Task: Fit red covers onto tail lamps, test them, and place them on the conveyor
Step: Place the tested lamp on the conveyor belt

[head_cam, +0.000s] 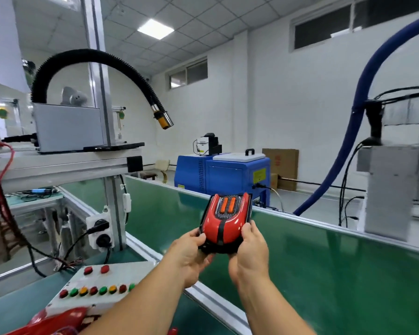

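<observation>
A tail lamp (224,220) with a glossy red cover, a black centre stripe and two orange strips near its far end is held above the green conveyor belt (324,262). My left hand (191,255) grips its near left edge, thumb on top. My right hand (248,252) grips its near right edge, thumb on the cover. The lamp tilts up away from me. A white test box (102,286) with red, green and yellow buttons sits at lower left. More red covers (53,321) lie at the bottom left edge.
An aluminium rail (203,296) borders the belt on my side. A white socket block (99,229) with black plugs hangs on the frame post. A black corrugated hose (92,56) arcs overhead. A blue machine (223,175) and a blue hose (363,97) stand beyond the belt.
</observation>
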Demonstrator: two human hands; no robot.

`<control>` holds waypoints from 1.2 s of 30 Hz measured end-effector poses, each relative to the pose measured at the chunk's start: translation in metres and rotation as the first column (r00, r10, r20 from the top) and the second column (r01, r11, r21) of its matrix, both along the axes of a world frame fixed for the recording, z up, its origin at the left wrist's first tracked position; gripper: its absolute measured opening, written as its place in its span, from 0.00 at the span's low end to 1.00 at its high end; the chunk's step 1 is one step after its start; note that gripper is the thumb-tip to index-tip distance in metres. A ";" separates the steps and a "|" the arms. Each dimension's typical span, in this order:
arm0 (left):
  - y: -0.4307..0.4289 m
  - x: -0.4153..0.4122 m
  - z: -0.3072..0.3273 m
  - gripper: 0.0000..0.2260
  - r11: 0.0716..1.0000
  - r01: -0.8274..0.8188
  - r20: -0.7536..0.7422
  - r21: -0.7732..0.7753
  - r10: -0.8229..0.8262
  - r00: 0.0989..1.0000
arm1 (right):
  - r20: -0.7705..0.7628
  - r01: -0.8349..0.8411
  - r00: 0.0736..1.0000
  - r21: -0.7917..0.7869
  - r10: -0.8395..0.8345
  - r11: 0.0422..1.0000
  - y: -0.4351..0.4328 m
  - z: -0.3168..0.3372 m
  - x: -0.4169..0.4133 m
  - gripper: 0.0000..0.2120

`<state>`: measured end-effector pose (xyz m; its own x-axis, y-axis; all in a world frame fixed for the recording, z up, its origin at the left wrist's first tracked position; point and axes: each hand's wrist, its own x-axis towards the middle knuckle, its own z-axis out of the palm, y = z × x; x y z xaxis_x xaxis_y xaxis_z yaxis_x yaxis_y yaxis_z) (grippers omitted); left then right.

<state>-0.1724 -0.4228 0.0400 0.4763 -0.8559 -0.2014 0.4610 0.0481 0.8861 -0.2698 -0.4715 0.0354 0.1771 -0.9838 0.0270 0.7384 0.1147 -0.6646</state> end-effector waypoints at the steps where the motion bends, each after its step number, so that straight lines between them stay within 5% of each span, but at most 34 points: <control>1: 0.003 -0.011 -0.003 0.13 1.000 0.006 0.017 -0.004 -0.006 1.000 | -0.013 0.010 1.000 -0.006 -0.010 1.000 0.007 -0.002 -0.013 0.11; 4: 0.012 -0.044 -0.015 0.25 1.000 0.028 0.032 0.009 -0.028 0.999 | -0.005 0.071 0.997 0.001 -0.071 0.997 0.024 -0.011 -0.054 0.11; 9: 0.023 -0.120 -0.034 0.15 0.959 0.281 0.047 -0.033 -0.279 0.959 | -0.031 0.188 0.982 0.004 -0.188 0.982 0.042 -0.023 -0.134 0.13; 17: 0.031 -0.225 -0.045 0.17 0.910 0.414 0.039 -0.016 -0.413 0.910 | -0.072 0.323 0.946 0.117 -0.317 0.939 0.064 -0.050 -0.243 0.15; 30: 0.019 -0.225 -0.067 0.23 0.936 0.316 0.165 0.157 -0.340 0.926 | -0.032 0.351 0.931 0.362 -0.365 0.864 0.053 -0.080 -0.223 0.18; 36: 0.010 -0.221 -0.081 0.24 0.919 0.352 0.210 0.176 -0.385 0.899 | -0.190 0.425 0.904 0.493 -0.383 0.760 0.054 -0.077 -0.215 0.18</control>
<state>-0.3932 -0.4131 -0.0407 0.1789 -0.9530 -0.2447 0.2006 -0.2081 0.9573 -0.4846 -0.4174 -0.0415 -0.2590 -0.8292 -0.4953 0.7457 0.1543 -0.6481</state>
